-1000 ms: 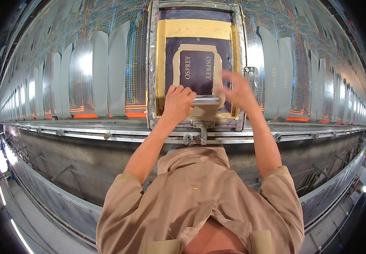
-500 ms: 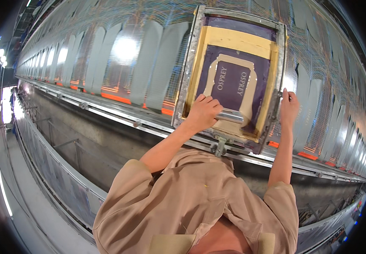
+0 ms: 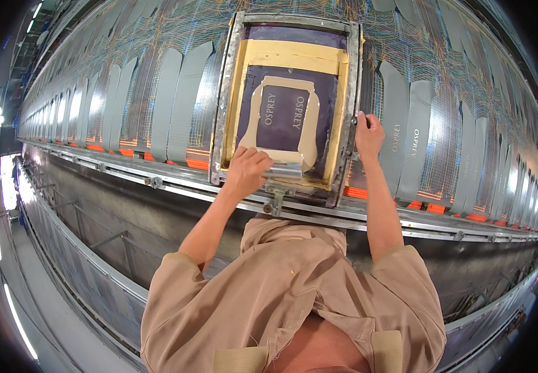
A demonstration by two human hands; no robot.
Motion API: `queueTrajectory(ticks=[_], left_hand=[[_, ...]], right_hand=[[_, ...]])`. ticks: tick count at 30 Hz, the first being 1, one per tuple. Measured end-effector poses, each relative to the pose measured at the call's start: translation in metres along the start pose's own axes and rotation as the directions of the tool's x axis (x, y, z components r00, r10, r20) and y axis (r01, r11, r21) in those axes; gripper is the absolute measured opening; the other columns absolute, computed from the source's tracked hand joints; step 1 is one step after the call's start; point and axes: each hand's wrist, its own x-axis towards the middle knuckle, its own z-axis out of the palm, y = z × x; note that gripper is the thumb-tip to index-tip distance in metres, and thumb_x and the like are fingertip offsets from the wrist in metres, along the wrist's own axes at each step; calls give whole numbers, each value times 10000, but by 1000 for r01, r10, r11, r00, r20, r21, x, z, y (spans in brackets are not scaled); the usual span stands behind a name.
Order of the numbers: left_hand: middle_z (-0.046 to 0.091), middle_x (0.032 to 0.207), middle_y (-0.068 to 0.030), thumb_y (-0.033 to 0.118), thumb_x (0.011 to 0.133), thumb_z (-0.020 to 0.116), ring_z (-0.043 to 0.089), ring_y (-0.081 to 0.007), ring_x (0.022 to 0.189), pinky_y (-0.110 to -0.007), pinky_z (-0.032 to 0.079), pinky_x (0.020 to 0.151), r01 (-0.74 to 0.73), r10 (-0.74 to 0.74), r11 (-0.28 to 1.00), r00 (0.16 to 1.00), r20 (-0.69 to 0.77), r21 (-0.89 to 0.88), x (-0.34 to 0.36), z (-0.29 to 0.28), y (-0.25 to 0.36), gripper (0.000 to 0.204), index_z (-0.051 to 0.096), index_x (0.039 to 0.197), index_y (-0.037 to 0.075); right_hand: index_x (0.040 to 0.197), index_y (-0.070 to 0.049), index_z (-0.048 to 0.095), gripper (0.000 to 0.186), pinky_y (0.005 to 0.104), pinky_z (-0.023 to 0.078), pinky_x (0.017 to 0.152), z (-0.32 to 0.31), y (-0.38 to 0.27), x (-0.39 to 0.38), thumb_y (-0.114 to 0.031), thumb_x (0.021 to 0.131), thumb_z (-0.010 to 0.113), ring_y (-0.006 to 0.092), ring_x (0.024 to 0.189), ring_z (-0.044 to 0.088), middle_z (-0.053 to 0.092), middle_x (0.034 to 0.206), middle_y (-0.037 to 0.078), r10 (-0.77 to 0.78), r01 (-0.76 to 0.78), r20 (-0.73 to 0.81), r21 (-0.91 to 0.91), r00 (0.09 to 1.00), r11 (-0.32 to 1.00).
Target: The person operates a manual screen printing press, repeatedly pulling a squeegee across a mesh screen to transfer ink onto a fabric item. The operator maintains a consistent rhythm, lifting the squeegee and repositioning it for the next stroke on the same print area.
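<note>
A screen-printing frame (image 3: 354,81) with a metal border lies across the long table. Its dark purple mesh (image 3: 286,118) carries pale lettering, ringed by a band of thick beige ink (image 3: 312,124). At the near end of the mesh, my left hand (image 3: 248,171) is closed round the left end of a metal-backed squeegee (image 3: 284,170), which lies crosswise in the ink. My right hand (image 3: 369,133) has its fingers curled on the frame's right side bar, by a small metal fitting. The squeegee's lower edge is hidden.
Grey flat pieces (image 3: 417,133) stand in rows along the table on both sides, several with white lettering at right. A metal rail (image 3: 126,173) runs along the near edge, with a clamp bracket (image 3: 275,202) at the frame's near end. Behind me is another long bench (image 3: 95,264).
The frame, squeegee and both hands now sit farther left in the view, which has itself shifted. Lettered grey pieces show more plainly right of the frame. Both hands keep their holds.
</note>
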Motion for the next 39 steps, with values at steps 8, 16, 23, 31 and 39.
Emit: queueTrajectory(ticks=[8,16,23,31,39], left_hand=[[680,1000,-5,19,576,750,611,-232,929,-401,435,841,-28,27,999,999,43,16,-15,4,0,391,689,951,114],[725,973,-10,11,650,763,640,-237,927,-398,451,835,-87,90,994,995,-52,68,93,26,-79,329,733,950,143],[705,877,-19,37,649,737,646,-249,912,-394,449,816,-133,134,991,984,-115,9,178,28,-122,253,747,879,140],[676,951,-8,55,627,792,627,-246,933,-403,438,818,-115,115,993,993,-9,20,88,26,-68,352,716,959,142],[696,1016,-19,135,550,861,627,-287,1023,-448,464,915,21,-27,999,990,140,44,16,-1,3,446,718,972,116]], right_hand=[[1022,-48,702,379,450,496,770,-4,4,4,-422,981,658,323,772,635,693,851,162,-106,88,-58,-254,993,963],[1294,-69,668,351,340,524,809,-73,17,-39,-273,1008,664,173,882,649,705,1054,89,-48,42,-95,-67,994,997],[1246,-68,707,259,325,528,825,-188,88,-116,-165,1011,652,188,952,661,696,1127,77,-175,39,-382,-340,908,940],[1221,-83,721,240,328,519,810,-270,143,-150,-158,1002,658,182,956,654,687,1134,58,-87,-171,-530,-418,843,892],[1155,-40,703,220,461,451,1045,-330,190,-112,-134,960,664,369,1190,594,670,1199,171,-360,80,-289,-671,887,737]])
